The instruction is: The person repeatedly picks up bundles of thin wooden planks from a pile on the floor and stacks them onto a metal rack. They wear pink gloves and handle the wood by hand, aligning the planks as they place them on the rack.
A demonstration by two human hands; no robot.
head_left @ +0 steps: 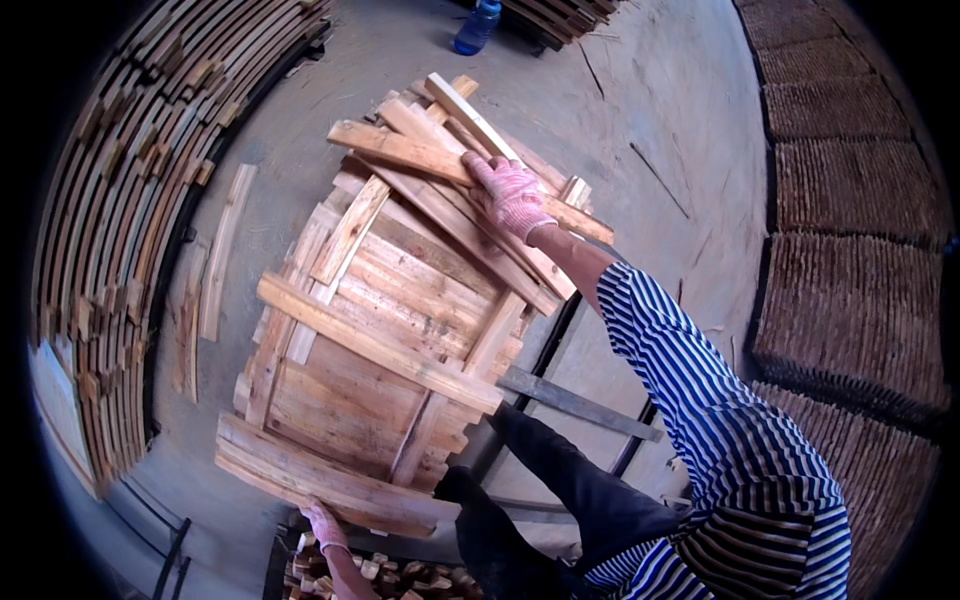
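Note:
A pile of wooden boards lies in front of me, with several planks strewn crosswise at its far end. My right hand (508,195), in a pink-and-white knit glove, is closed over a narrow wooden plank (400,150) lying slantwise on top. A pale plank (465,115) and a wider board (455,235) lie beside and beneath it. At the lower left, my gloved left hand (325,527) has its fingers curled at the edge of the nearest wooden board (330,475); its fingertips are partly hidden. Another plank (370,335) lies across the middle of the pile.
Long curved stacks of boards (130,200) stand at the left, and brown stacked slats (850,310) at the right. Loose boards (228,250) lie on the concrete floor. A blue water bottle (477,28) stands at the far side. Metal rails (580,400) run beside my legs; wood offcuts (410,578) lie below.

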